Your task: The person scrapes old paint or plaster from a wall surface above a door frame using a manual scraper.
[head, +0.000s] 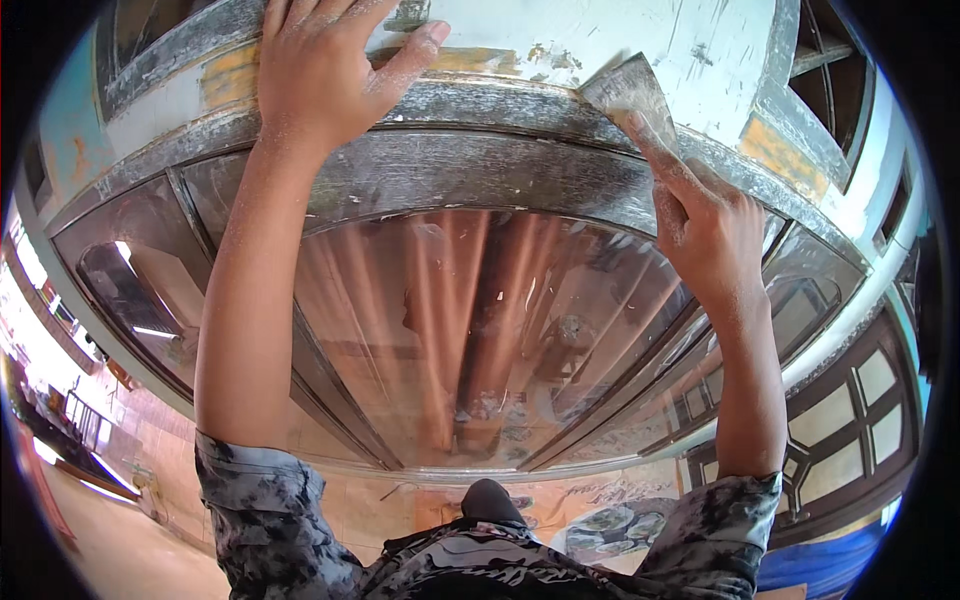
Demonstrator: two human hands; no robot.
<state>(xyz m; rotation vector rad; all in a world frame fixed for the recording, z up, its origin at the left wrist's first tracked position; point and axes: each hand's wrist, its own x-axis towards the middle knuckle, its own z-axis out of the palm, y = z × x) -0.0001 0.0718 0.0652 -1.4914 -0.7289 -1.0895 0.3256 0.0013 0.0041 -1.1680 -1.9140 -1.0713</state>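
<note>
My right hand (pixel 705 217) grips a broad metal scraper (pixel 637 94), one finger stretched along its blade. The blade's edge meets the painted wall (pixel 675 45) just above a worn wooden frame (pixel 487 101); the handle is hidden inside my hand. Flat against the wall and the frame's upper edge rests my left hand (pixel 322 82), fingers spread and their tips cut off by the top of the view. It holds nothing. Pale dust coats both hands. The wall has flaking white paint with scraped yellow-brown patches (pixel 476 60) along the frame.
Below the frame is a large glass pane (pixel 480 322) with pinkish-brown curtains (pixel 442 270) behind it. Side panes flank it. A dark wooden panelled door (pixel 847 420) stands at the right, near a blue sheet (pixel 817 559). A printed banner (pixel 622 517) covers part of the floor.
</note>
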